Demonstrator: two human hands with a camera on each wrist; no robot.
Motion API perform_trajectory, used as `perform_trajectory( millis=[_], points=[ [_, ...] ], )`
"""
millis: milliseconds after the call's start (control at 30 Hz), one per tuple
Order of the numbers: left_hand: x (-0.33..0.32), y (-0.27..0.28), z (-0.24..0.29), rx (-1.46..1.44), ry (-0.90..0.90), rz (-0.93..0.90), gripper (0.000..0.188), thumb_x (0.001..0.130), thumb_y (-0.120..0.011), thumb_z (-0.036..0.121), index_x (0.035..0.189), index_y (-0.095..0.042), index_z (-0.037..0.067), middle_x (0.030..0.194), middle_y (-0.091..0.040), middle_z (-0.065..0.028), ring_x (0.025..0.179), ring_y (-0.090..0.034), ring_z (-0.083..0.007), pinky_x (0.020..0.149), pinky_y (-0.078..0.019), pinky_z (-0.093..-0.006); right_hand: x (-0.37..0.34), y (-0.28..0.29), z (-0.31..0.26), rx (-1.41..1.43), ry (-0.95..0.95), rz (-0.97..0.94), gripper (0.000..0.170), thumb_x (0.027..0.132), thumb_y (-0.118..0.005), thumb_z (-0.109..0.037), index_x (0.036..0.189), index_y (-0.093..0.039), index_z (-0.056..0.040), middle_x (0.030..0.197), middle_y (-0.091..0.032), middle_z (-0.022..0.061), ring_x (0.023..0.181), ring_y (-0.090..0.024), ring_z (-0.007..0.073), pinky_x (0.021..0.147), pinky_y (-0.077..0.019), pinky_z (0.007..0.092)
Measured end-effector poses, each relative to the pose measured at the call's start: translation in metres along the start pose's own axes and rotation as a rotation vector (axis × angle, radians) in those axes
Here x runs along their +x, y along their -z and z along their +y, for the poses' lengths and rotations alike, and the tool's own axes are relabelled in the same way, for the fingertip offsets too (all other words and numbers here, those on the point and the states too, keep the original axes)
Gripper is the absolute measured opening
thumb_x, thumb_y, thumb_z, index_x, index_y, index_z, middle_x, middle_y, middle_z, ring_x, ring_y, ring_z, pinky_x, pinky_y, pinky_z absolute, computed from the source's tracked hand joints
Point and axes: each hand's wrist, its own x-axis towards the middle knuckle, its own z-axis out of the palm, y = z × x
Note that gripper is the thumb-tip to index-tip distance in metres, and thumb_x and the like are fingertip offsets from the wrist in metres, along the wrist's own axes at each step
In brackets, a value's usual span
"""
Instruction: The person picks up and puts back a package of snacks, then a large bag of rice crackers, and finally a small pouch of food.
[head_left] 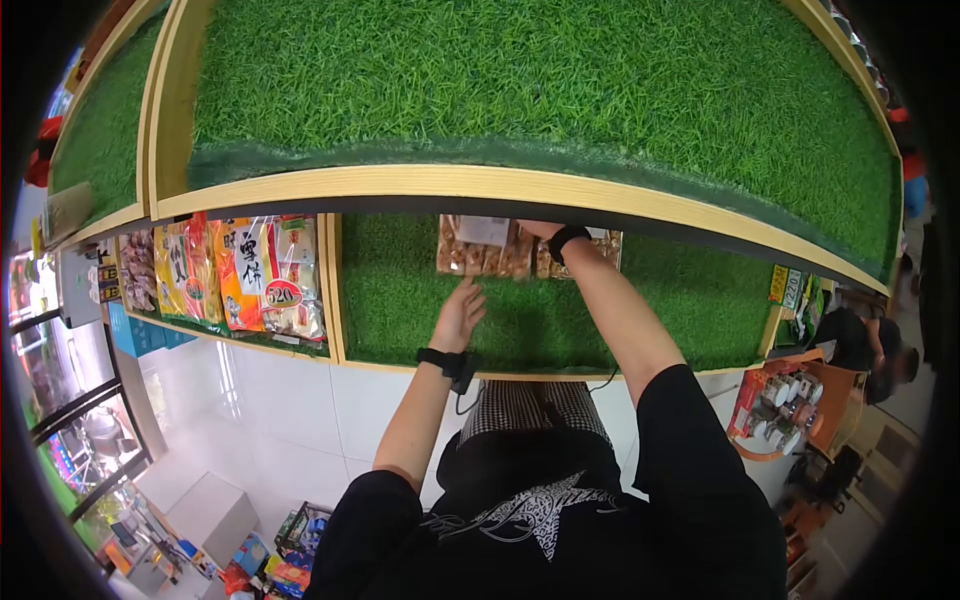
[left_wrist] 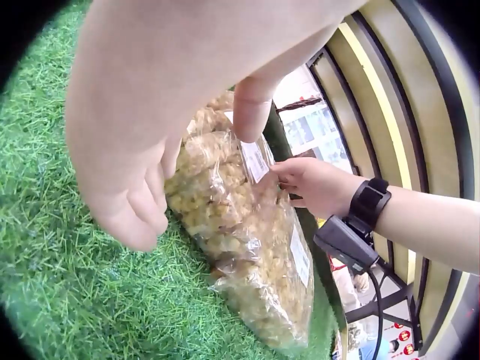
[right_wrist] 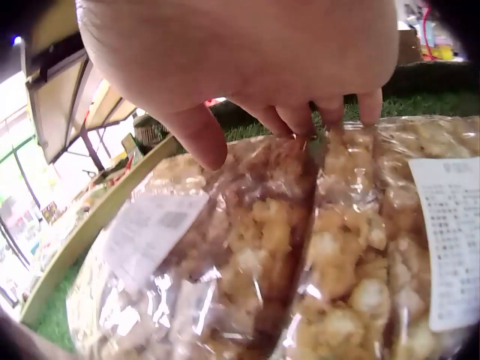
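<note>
Clear bags of lumpy golden-brown snacks (head_left: 470,260) lie side by side on the green turf of a shelf, white labels on top. Just in front of their near edge is my left hand (head_left: 460,316), fingers loosely bent. The left wrist view shows its thumb above a label (left_wrist: 255,161) and its other fingers beside the bags. My right hand (right_wrist: 255,60) reaches over the bags from the right, fingertips at their far edge, thumb (right_wrist: 204,146) against the wrapper. In the head view, the shelf above partly hides this hand.
A wooden-edged upper shelf (head_left: 520,185) overhangs the bags. Left of a wooden divider (head_left: 335,290) stand bright snack packs (head_left: 245,275). A price card (head_left: 785,285) is at the right end. Tiled floor (head_left: 300,400) shows below, with a basket of jars (head_left: 785,405) at right.
</note>
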Motion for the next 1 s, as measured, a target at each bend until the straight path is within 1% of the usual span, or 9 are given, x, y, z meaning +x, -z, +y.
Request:
perform_trajectory(
  millis=[100,167,200,267,400,567,833,867,1000],
  points=[
    [0.001,0.033,0.002,-0.004,0.003,0.129,0.038,0.079,-0.057,0.026,0.111,-0.05,0.008,0.117,-0.049,-0.0036,0.108,-0.042,-0.0175,0.091,-0.0319,-0.0323,-0.03,0.02,-0.043,-0.303,0.104,0.119,0.025,0.071,-0.052,-0.019,0.085,-0.059,0.0005,0.087,-0.059,0.0185,0.08,-0.055,0.035,0.072,-0.0423,0.0441],
    [-0.006,0.056,0.0,0.014,0.035,0.189,0.036,0.079,-0.056,0.026,0.111,-0.05,0.011,0.112,-0.051,0.001,0.102,-0.045,-0.0129,0.087,-0.0335,-0.0312,-0.053,0.019,-0.053,-0.33,0.038,0.093,0.043,0.067,-0.055,-0.024,0.1,-0.052,0.0029,0.105,-0.053,0.0201,0.108,-0.043,0.0356,0.092,-0.0324,0.0462],
    [-0.013,0.065,-0.001,0.019,0.035,0.194,0.037,0.08,-0.055,0.025,0.113,-0.049,0.013,0.111,-0.052,0.0024,0.1,-0.046,-0.0119,0.086,-0.0346,-0.0309,-0.069,0.025,-0.06,-0.347,-0.043,-0.17,0.045,0.065,-0.056,-0.025,0.1,-0.05,0.004,0.107,-0.052,0.0206,0.113,-0.039,0.034,0.094,-0.0298,0.0473],
    [-0.035,0.073,0.0,0.004,-0.055,0.103,0.039,0.081,-0.052,0.025,0.118,-0.045,0.016,0.11,-0.052,0.0033,0.098,-0.049,-0.0117,0.083,-0.0369,-0.0293,-0.115,-0.007,-0.049,-0.398,0.098,0.144,0.039,0.062,-0.057,-0.026,0.09,-0.052,0.0011,0.097,-0.054,0.0187,0.102,-0.046,0.0311,0.09,-0.0337,0.0451],
    [-0.041,0.085,-0.008,0.05,-0.145,0.169,0.039,0.081,-0.045,0.013,0.119,-0.04,0.007,0.098,-0.056,-0.0025,0.077,-0.054,-0.0096,0.061,-0.0423,-0.0213,-0.184,-0.025,-0.065,0.093,-0.469,-0.396,0.031,0.077,-0.054,-0.026,0.097,-0.048,-0.0034,0.09,-0.056,0.0169,0.085,-0.053,0.0359,0.071,-0.0443,0.0444],
    [-0.033,0.094,-0.013,0.311,-0.092,0.259,0.039,0.08,-0.047,0.007,0.118,-0.041,0.005,0.097,-0.057,-0.0033,0.08,-0.055,-0.0108,0.065,-0.0444,-0.0226,-0.225,-0.083,-0.024,0.708,-0.553,-0.182,0.055,0.08,-0.054,-0.033,0.123,-0.038,-0.0029,0.119,-0.044,0.02,0.108,-0.045,0.0328,0.089,-0.0379,0.0382],
    [-0.088,0.051,0.001,0.474,0.012,0.22,0.036,0.078,-0.052,0.005,0.114,-0.047,0.004,0.077,-0.054,-0.001,0.058,-0.046,-0.0071,0.05,-0.0383,-0.0173,-0.228,-0.005,-0.048,0.622,-0.477,-0.267,0.048,0.08,-0.056,-0.033,0.115,-0.041,-0.0028,0.113,-0.046,0.0204,0.103,-0.046,0.0318,0.085,-0.0378,0.0367],
    [-0.091,0.059,-0.004,0.587,0.066,0.238,0.038,0.078,-0.057,0.021,0.114,-0.049,0.013,0.085,-0.054,0.0003,0.078,-0.05,-0.0123,0.072,-0.039,-0.0331,-0.233,0.0,-0.051,0.671,-0.469,-0.237,0.047,0.079,-0.056,-0.034,0.112,-0.042,-0.0025,0.11,-0.048,0.0212,0.1,-0.048,0.0316,0.082,-0.0386,0.0362],
    [-0.119,0.045,-0.019,0.613,0.034,0.195,0.044,0.078,-0.057,0.022,0.12,-0.045,0.012,0.099,-0.057,-0.0017,0.089,-0.052,-0.0132,0.074,-0.0384,-0.0382,-0.263,0.029,-0.061,0.746,-0.427,-0.118,0.039,0.081,-0.056,-0.032,0.101,-0.042,-0.002,0.09,-0.056,0.0173,0.083,-0.056,0.0271,0.073,-0.0422,0.0333]
  ],
)
